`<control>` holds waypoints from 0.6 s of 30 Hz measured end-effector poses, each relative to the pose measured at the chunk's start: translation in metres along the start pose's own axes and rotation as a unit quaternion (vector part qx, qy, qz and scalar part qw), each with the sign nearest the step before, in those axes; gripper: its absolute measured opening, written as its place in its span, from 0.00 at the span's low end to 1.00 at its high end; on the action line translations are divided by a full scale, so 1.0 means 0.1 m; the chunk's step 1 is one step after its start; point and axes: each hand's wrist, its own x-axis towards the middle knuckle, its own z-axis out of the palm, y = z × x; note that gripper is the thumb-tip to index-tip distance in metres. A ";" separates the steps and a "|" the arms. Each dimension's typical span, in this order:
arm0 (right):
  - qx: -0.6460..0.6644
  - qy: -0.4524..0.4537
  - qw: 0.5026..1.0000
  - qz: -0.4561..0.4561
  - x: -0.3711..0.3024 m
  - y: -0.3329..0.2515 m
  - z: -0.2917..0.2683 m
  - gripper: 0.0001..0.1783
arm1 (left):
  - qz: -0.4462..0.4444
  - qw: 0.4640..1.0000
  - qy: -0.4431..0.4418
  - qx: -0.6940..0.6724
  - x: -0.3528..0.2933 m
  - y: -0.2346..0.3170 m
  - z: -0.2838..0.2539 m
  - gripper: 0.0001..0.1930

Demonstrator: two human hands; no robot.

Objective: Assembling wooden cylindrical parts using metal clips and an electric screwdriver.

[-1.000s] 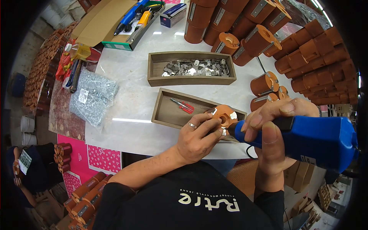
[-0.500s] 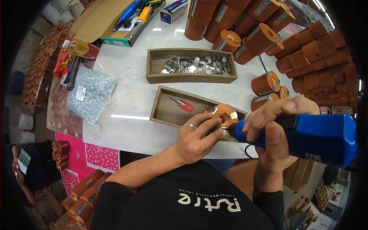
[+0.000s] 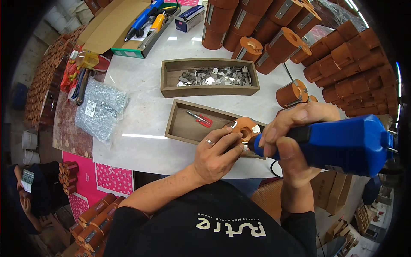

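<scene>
Two-handed work at a white-topped table [image 3: 128,154], seen from beside the worker. The left hand [image 3: 216,159] bears on the near left side of an orange-brown cylindrical piece [image 3: 246,123], its fingers bunched and pressed against it (the thumb is hidden, so the full pinch cannot be told). The right hand [image 3: 295,160] is wrapped round a blue electric screwdriver [image 3: 342,147], thumb below, fingers over the top, its nose end close against the piece's face beside a small metal tab [image 3: 255,129] and the central hole.

The piece sits over the right end of the front wooden tray [image 3: 177,122]; whether it rests on the rim or is held above is unclear. It looks stiff and fairly light, perhaps brittle at the hole's edge; its round wall could roll, so a hold on the side, clear of the tabs, seems soundest. The driver looks the bulkier load.

Containers: the front tray also holds a red-handled screwdriver [image 3: 204,121]; the rear wooden tray [image 3: 209,91], loose metal plates [image 3: 214,78]; the clear plastic bag [image 3: 102,111], small silvery hardware; the open cardboard box [image 3: 128,52], blue and orange tools.
</scene>
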 end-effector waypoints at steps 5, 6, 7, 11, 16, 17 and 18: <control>-0.035 -0.067 0.997 -0.027 0.03 -0.01 -0.01 0.24 | -0.002 1.000 -0.003 -0.020 -0.01 0.00 -0.03 0.11; -0.024 -0.097 0.994 -0.038 0.07 -0.01 0.00 0.24 | 0.000 1.000 -0.010 -0.025 -0.02 -0.02 -0.03 0.12; -0.014 -0.118 0.992 -0.047 0.11 -0.02 -0.01 0.24 | 0.001 0.999 -0.017 -0.031 -0.03 -0.02 -0.04 0.12; 0.047 -0.139 0.987 -0.062 0.15 -0.04 -0.18 0.23 | -0.003 0.999 -0.033 -0.031 0.01 -0.02 -0.04 0.18; 0.221 0.094 0.971 0.000 -0.12 -0.14 -0.53 0.27 | -0.050 0.984 -0.122 -0.120 0.26 -0.14 -0.21 0.37; 0.209 0.116 0.971 0.000 -0.20 -0.15 -0.61 0.26 | -0.037 0.983 -0.155 -0.094 0.37 -0.15 -0.24 0.43; 0.169 0.152 0.973 0.034 -0.27 -0.18 -0.64 0.26 | -0.027 0.979 -0.184 -0.077 0.40 -0.17 -0.23 0.42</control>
